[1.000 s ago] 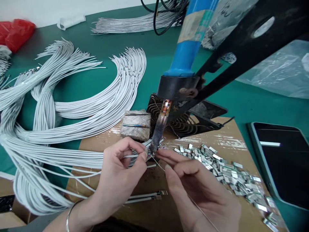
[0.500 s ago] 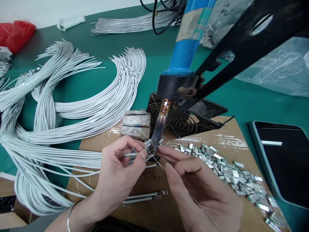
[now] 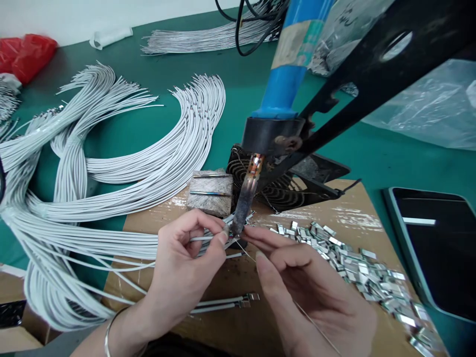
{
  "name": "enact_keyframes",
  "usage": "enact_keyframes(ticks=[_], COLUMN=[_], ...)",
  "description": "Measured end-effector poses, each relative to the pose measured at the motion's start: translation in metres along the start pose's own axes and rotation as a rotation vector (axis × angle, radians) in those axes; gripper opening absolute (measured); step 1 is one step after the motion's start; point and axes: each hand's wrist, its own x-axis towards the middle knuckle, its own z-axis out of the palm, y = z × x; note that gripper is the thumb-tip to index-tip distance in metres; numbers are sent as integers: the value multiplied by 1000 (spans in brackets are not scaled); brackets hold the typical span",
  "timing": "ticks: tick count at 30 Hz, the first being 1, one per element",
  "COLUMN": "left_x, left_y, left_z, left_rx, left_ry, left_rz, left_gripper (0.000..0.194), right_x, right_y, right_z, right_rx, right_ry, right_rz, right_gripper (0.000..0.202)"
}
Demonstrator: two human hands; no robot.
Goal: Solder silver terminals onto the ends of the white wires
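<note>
My left hand [image 3: 189,267] pinches the end of a white cable [image 3: 201,238] just left of the soldering iron's tip. Between thumb and fingers of my right hand [image 3: 308,282] runs a thin solder wire [image 3: 316,325], its end reaching the tip. The blue-handled soldering iron [image 3: 280,89] points down from a black metal arm [image 3: 345,74], and its dark barrel ends between my fingertips. The joint itself is too small to make out. Below my hands lie two cables with metal connectors [image 3: 245,300].
Bundles of white cables [image 3: 148,198] fill the left. Small metal connectors [image 3: 345,263] are heaped on the brown board [image 3: 357,208] at right, beside a phone [image 3: 435,248]. A black fan [image 3: 282,188] and a wrapped block [image 3: 210,193] stand behind my hands.
Both hands hold nearly the same pose at the iron's tip. The whole view has shifted very slightly.
</note>
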Motion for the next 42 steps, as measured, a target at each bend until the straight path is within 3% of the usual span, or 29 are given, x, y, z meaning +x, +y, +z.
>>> enact_keyframes(ticks=[11,31,37,42], left_x=[0,-1,-3,-3], left_y=[-1,-5,-10,-5], left_z=[-1,0,2,1], left_rx=[21,2,-6,1], left_ry=[30,34,28,33], left_rz=[56,-42,-1,-25], left_gripper=[9,8,9,8], right_x=[-1,-2,-6,-3], right_y=[2,2,-12,-6], right_z=[-1,1,17,9], right_rx=[4,-15,21,5], right_ry=[-13,-13,162,20], right_rz=[-7,0,150,-10], right_gripper=[20,18,25,18])
